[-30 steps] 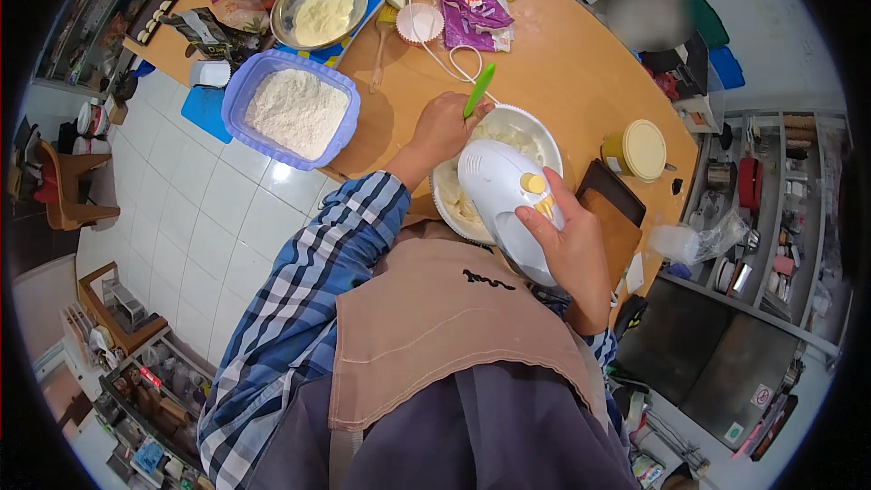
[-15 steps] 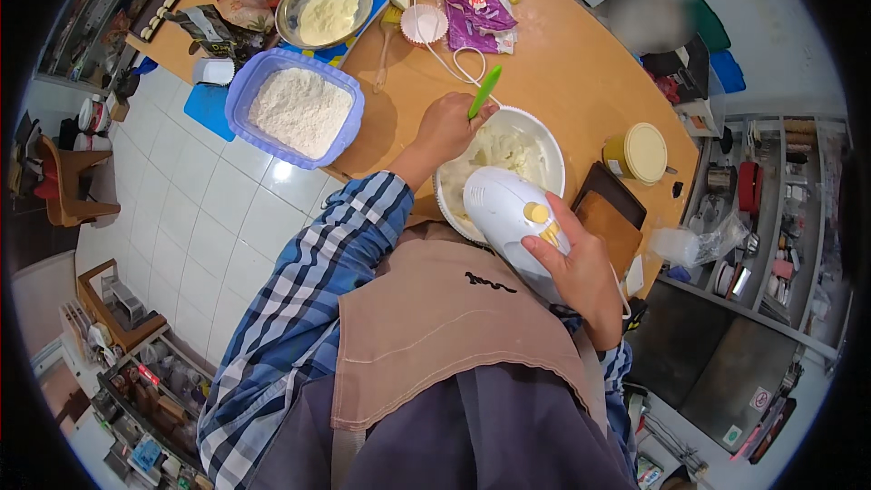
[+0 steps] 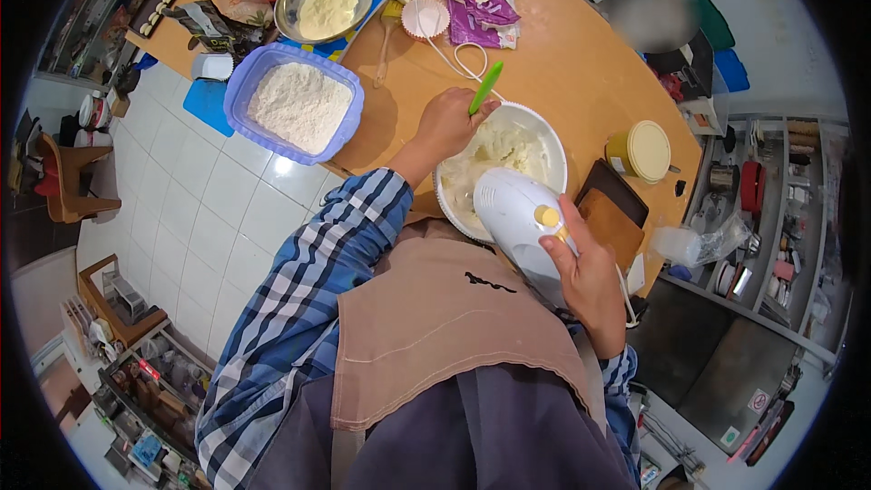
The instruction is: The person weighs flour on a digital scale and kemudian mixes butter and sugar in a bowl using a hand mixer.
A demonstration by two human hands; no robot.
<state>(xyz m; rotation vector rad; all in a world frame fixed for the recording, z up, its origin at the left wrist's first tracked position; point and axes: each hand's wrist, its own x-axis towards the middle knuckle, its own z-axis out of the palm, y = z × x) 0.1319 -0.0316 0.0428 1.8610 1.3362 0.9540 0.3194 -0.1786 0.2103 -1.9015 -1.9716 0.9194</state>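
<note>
Left hand [image 3: 451, 127] closed around slim green handle [image 3: 487, 89] at far-left rim of round white bowl [image 3: 561, 160], pale creamy mixture [image 3: 510, 149] inside, right hand [image 3: 590, 279] curled around white plastic hand mixer [image 3: 513, 216]

Left arm [image 3: 299, 286] is extended forward, left hand [image 3: 449, 127] curled tight; right hand [image 3: 590, 281] is held farther back, also clasped.

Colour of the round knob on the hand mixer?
Yellow. The knob shows best in the head view, on the white hand mixer.
</note>
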